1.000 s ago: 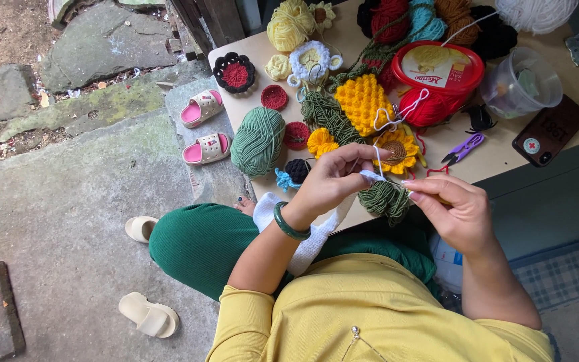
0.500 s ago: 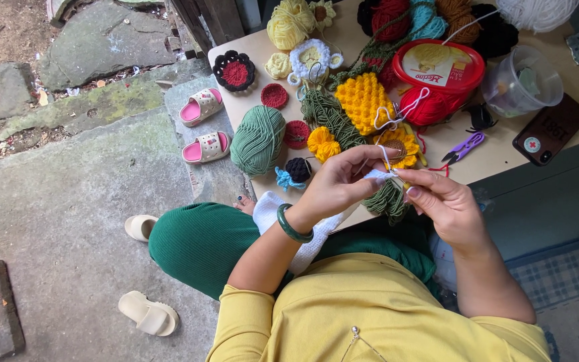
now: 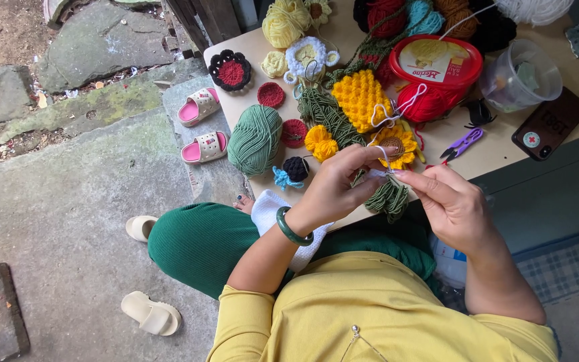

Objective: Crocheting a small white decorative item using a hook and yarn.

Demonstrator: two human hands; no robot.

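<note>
My left hand (image 3: 338, 182), with a green bangle on the wrist, pinches a small white crochet piece (image 3: 378, 173) at the near edge of the table (image 3: 497, 151). My right hand (image 3: 447, 201) meets it from the right, its fingertips closed on the same white piece and its white yarn strand (image 3: 397, 114). Whether a hook is in my fingers I cannot tell. Just behind my fingers lies a yellow crochet sunflower (image 3: 397, 144) with a green stem piece (image 3: 387, 198) hanging over the table edge.
On the table lie a green yarn ball (image 3: 254, 139), a red lidded tub (image 3: 437, 62), purple snips (image 3: 462, 143), a phone (image 3: 548, 124), a clear cup (image 3: 521, 75) and several crochet pieces. Pink sandals (image 3: 199, 127) and cream slippers (image 3: 150, 312) lie on the stone ground.
My hands have drawn closer together and slightly toward me, and my right hand's fingertips now meet my left hand's at the white piece.
</note>
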